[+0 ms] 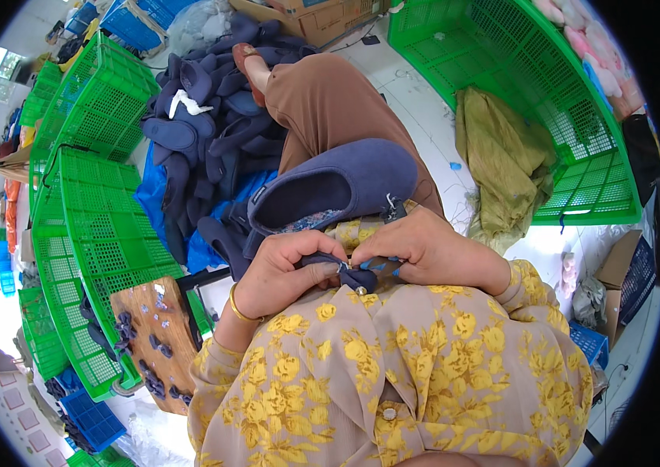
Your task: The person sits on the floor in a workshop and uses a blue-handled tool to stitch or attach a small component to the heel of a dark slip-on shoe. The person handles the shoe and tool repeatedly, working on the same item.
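In front of my chest, both hands meet at a small navy fabric bow (358,279) with a light, shiny bit at its middle. My left hand (287,272) pinches the bow between thumb and forefinger. My right hand (427,245) is closed at the bow's other side, its fingers curled; small blue bits show at its fingertips, and I cannot make out what they are. On my lap, just beyond the hands, rests a navy slipper (376,175) with a patterned insole. A small dark tuft (393,208) sits between the slipper and my right hand.
A heap of navy slippers (213,117) lies on blue sheeting at the left. Beside me a wooden board (151,335) carries several small navy bows. Green crates (116,257) stand left; another green crate (579,148) and an olive sack (501,163) are at right.
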`<state>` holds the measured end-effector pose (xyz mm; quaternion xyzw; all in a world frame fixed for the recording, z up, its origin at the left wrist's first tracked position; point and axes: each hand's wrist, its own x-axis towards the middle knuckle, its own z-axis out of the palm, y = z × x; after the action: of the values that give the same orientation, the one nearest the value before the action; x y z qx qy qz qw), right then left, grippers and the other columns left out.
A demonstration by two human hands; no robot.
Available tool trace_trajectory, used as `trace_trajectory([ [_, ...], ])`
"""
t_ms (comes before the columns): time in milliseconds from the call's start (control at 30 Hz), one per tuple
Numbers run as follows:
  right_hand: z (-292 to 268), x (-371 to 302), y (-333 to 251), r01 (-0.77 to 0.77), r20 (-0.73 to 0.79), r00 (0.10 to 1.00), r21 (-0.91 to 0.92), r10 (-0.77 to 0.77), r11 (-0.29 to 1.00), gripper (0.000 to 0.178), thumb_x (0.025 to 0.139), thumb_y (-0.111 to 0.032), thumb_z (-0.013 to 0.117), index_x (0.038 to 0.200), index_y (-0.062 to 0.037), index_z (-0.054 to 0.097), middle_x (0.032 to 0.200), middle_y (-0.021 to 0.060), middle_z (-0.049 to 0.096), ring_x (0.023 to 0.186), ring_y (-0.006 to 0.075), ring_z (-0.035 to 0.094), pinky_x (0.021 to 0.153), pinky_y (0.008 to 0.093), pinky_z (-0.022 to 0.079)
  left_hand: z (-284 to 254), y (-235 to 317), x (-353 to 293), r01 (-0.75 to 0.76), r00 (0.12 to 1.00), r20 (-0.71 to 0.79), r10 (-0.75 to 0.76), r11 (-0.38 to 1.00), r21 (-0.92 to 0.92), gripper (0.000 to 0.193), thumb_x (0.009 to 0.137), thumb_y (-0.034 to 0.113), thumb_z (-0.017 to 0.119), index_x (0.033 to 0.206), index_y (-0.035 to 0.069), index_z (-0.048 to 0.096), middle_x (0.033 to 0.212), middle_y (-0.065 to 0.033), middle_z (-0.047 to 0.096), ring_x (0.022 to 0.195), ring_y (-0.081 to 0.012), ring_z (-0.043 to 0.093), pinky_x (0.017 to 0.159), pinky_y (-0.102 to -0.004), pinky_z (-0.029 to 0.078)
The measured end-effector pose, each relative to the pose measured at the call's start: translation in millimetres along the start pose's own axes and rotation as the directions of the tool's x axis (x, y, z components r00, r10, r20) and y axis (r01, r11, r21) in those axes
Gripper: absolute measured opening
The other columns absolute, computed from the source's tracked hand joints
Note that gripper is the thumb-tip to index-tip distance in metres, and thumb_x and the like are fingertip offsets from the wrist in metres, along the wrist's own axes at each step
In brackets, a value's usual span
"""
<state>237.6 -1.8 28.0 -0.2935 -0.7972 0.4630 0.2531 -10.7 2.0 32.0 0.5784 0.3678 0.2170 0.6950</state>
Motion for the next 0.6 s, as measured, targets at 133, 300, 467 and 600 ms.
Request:
trace_trajectory([
  [133, 1.5, -1.4, 1.1, 0.0, -0.009, 1.0, -0.001, 0.0, 1.0, 0.041, 0.067, 0.005, 0.061, 0.105, -0.01, 0.066, 0.088, 0.0086, 0.068, 0.078, 0.0295, 0.065, 0.066, 0.036, 0.051, 2.1, -1.3, 1.1, 0.018, 1.0, -0.004, -0.018, 1.0, 0.009, 0.011, 0.088, -0.001, 0.063, 0.099, 0.001, 0.065, 0.084, -0.0005, 0.065, 0.073, -0.0049, 0.06, 0.066, -0.0189, 0.048],
  [300, 3.7, 0.0, 1.0, -0.002, -0.004, 1.0, -0.001, 0.002, 1.0, 0.037, 0.069, 0.004, 0.061, 0.103, -0.0104, 0.065, 0.086, 0.008, 0.067, 0.078, 0.0293, 0.065, 0.066, 0.0366, 0.05, 6.7, -2.0, 4.3, 0.076, 0.997, -0.016, -0.077, 0.995, -0.058, 0.01, 0.09, 0.002, 0.064, 0.099, 0.001, 0.065, 0.083, -0.0003, 0.065, 0.073, -0.0042, 0.06, 0.066, -0.0183, 0.047],
  [467, 6.1, -1.3, 2.4, -0.056, 0.024, 0.998, 0.049, 0.055, 0.997, 0.042, 0.069, 0.006, 0.06, 0.107, -0.0111, 0.064, 0.085, 0.008, 0.067, 0.079, 0.0299, 0.065, 0.067, 0.0368, 0.049, 4.1, -3.3, 1.8, 0.039, 0.999, -0.016, -0.04, 0.998, -0.051, 0.012, 0.091, 0.005, 0.064, 0.103, 0.001, 0.066, 0.084, -0.0006, 0.066, 0.074, -0.0039, 0.06, 0.067, -0.0189, 0.049],
  [600, 0.9, -2.9, 5.0, -0.089, 0.112, 0.991, 0.146, 0.073, 0.985, 0.053, 0.067, 0.011, 0.054, 0.114, -0.0106, 0.062, 0.096, 0.0099, 0.068, 0.086, 0.0295, 0.066, 0.074, 0.0342, 0.051, 3.9, -6.7, 0.2, 0.043, 0.999, 0.0, -0.044, 0.992, -0.12, 0.012, 0.091, 0.004, 0.064, 0.103, 0.001, 0.066, 0.086, -0.0007, 0.067, 0.076, -0.0042, 0.061, 0.069, -0.0184, 0.049],
])
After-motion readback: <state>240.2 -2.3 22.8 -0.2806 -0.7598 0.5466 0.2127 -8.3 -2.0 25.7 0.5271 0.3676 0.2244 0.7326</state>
